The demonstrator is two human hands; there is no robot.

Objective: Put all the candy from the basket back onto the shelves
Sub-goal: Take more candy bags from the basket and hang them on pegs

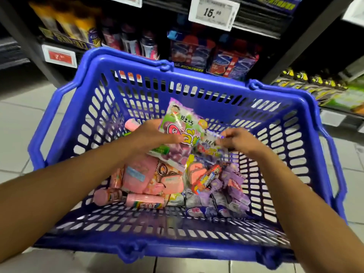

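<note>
A blue plastic basket (197,85) stands on the floor below me, with candy piled in it. My left hand (155,134) grips a purple and green grape gummy bag (180,123), lifted above the pile. To its right, my right hand (236,139) pinches the top of a second, blurred gummy bag (208,148). Underneath lie pink candy packs (137,174), a pink roll (144,200), a red and blue stick pack (206,178) and several purple wrapped sweets (234,186). The shelves (256,30) rise behind the basket.
Dark shelves carry boxed sweets (232,64), tubes (136,44) and yellow packs (307,81) at the right. Price tags (213,13) hang on the shelf edges. Light floor tiles (21,119) surround the basket.
</note>
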